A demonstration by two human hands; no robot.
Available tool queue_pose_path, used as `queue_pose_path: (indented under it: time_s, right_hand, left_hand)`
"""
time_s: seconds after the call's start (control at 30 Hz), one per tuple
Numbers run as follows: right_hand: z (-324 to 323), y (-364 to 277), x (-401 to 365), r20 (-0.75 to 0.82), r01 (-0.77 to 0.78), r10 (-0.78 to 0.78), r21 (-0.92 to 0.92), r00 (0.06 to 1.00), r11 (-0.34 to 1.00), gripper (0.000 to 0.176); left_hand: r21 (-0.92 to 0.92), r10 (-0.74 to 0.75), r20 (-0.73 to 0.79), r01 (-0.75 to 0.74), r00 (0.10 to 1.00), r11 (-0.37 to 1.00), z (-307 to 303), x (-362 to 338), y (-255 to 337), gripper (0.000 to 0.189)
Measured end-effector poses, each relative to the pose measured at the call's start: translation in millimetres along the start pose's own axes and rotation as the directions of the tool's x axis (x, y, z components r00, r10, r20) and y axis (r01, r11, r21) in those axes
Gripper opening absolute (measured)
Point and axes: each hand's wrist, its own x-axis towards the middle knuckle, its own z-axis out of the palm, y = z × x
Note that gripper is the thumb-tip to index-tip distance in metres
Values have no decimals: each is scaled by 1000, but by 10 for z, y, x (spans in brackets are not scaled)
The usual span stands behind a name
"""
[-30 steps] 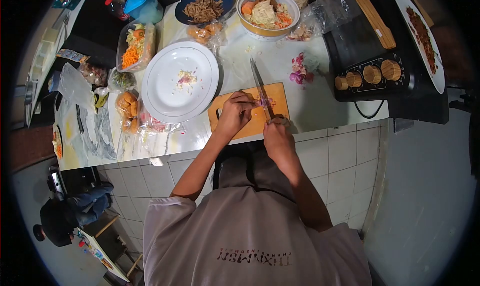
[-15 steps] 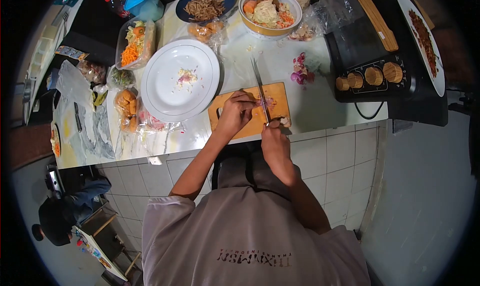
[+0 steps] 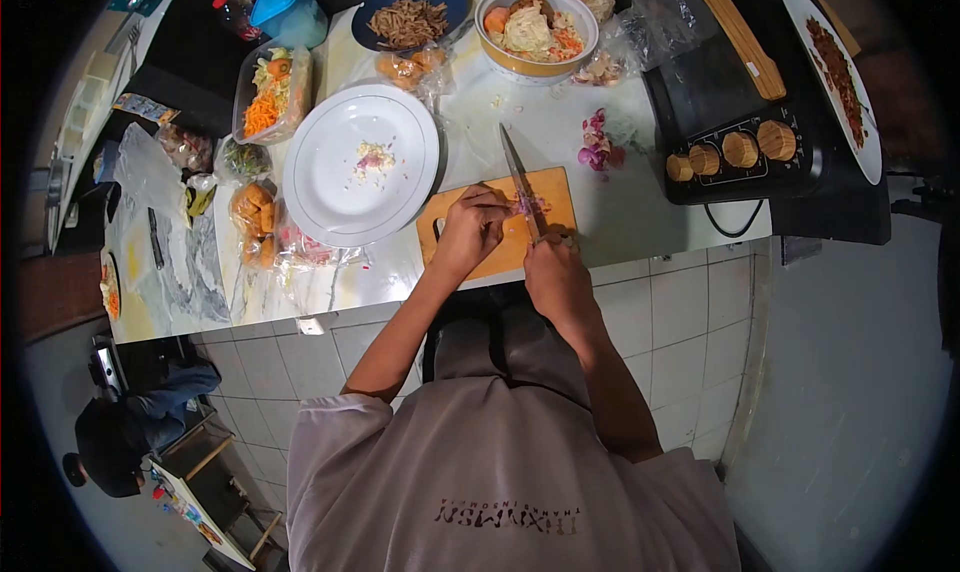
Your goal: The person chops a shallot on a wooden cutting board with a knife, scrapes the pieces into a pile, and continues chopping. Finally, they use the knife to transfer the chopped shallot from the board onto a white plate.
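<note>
Marble-look surface (image 3: 620, 212), tiled floor (image 3: 625, 307) below its near edge. Looks mid-chop. Right fingers (image 3: 541, 255) grip the knife (image 3: 514, 162), blade running forward across the board (image 3: 510, 255). Left fingers (image 3: 487, 198) bunch beside the blade, tips at the cut onion (image 3: 541, 206); can't tell if they pinch a piece. Plate (image 3: 318, 187) sits left of them. Another stroke calls for left tips tucked clear of the edge.

A strip of bare countertop (image 3: 625, 212) lies between the cutting board (image 3: 495, 255) and the wooden-knobbed appliance (image 3: 740, 177), with shallots (image 3: 598, 154) beyond it; the knife (image 3: 513, 159) juts past the board's far edge, and the white plate (image 3: 320, 172) blocks the way on the left
</note>
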Motion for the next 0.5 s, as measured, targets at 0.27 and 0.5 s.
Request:
queue_pose_path:
  time_s: [0.27,0.5]
  right_hand:
    - [312,48,-6,-38,-95,92,-67,995,993,16]
    - [359,108,-27,-106,-72,60,-112,993,991,22]
  left_hand:
    - [-13,-19,-17,19,1000,1000,18,0,-14,31]
    - [11,18,0,-18,1000,1000,21,-2,-61,34]
